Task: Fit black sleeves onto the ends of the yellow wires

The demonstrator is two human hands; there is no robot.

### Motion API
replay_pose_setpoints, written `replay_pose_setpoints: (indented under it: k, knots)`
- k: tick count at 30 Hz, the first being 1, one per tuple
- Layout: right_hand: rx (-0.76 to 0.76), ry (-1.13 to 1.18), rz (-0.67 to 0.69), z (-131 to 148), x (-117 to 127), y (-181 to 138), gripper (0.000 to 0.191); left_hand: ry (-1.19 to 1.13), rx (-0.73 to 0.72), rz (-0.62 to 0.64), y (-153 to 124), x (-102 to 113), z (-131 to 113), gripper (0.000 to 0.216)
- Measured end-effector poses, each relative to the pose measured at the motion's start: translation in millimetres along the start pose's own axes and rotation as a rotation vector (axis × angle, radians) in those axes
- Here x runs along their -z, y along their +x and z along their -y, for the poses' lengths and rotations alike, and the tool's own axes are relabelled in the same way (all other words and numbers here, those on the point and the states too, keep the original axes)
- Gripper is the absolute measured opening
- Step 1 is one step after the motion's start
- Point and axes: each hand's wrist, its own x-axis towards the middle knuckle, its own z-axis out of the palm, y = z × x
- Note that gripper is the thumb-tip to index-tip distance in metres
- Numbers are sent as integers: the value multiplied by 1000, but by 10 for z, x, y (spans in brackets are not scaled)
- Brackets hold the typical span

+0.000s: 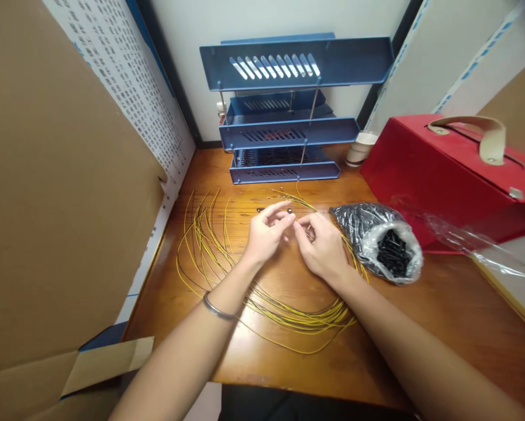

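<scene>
Two hands (head view): left hand [266, 234] and right hand [321, 245] meet fingertip to fingertip at mid-desk. Each has thumb and forefinger drawn into a pinch; what sits between them is too small to tell.
Yellow wires: a loose bundle of yellow wires [289, 313] curves on the wooden desk [420, 327], under and near of both wrists, fanning left.
Handling: judged light, thin, springy and apt to tangle; best pinched singly, close to an end.
Bag: clear plastic bag [363, 225] holding small black parts [391, 245], just right of the right hand.
Far side: blue tray rack [289, 134], paper cup [361, 149], red box [442, 169].
Writing: printed sheet [131, 82] far left, rows too small to read; no brand visible.
</scene>
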Motion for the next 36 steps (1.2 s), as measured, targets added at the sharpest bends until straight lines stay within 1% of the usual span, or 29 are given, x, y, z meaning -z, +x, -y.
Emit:
replay_pose_setpoints:
  k: [4, 6, 9, 16, 20, 25, 30, 36]
  knots:
    - [41, -18, -9, 9, 27, 7, 13, 8, -56, -21, -5, -16, -15, 40]
    - [40, -25, 0, 4, 30, 3, 14, -1, -56, -19, -3, -25, -24, 37]
    - [21, -25, 7, -7, 23, -8, 14, -7, -30, -14, -3, -34, -45, 40]
    - [-15, 37, 3, -23, 4, -17, 15, 57, 34, -35, -16, -22, -62, 49]
    - [-40, 45, 3, -8, -2, -12, 13, 71, 23, -65, -18, -23, -70, 48]
    - [-74, 15, -54, 9, -7, -11, 11, 37, -7, -113, -12, -37, -75, 45]
    - [-42, 10, -51, 3, -12, -16, 9, 29, -50, -93, -5, -36, -66, 38]
    - [-26, 35, -54, -1, -19, -15, 11, 20, -12, -32, -8, -20, -69, 42]
